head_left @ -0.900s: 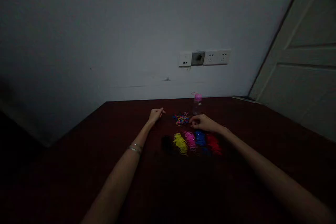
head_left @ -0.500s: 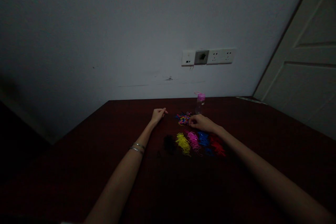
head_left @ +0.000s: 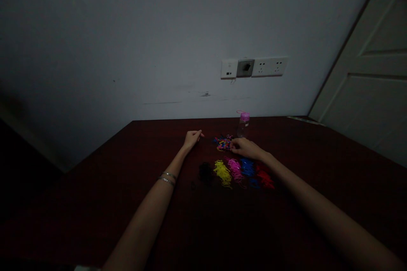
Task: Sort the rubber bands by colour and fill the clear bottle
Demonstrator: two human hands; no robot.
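A mixed pile of small, stringy coloured bands [head_left: 223, 142] lies on the dark red table. At its right edge is my right hand [head_left: 246, 148], thumb and fingers pressed together; anything between the fingertips is too small to make out. My left hand [head_left: 192, 139] rests on the table left of the pile, apart from it, with fingers curled closed and nothing visible in them. Nearer to me are sorted heaps in a row: black [head_left: 206, 173], yellow [head_left: 223, 173], pink [head_left: 235, 170], blue [head_left: 247, 167] and red [head_left: 265, 176]. My right wrist is beside the red heap.
A clear bottle with a pink lid [head_left: 244, 123] stands behind my right hand. The table [head_left: 165, 129] meets a pale wall [head_left: 178, 51] carrying a row of sockets [head_left: 269, 67]. A panelled door [head_left: 375, 80] is on the right.
The whole view has shifted very slightly. My right hand stays at the pile's edge with barely any change in its fingers, and my left hand remains in place.
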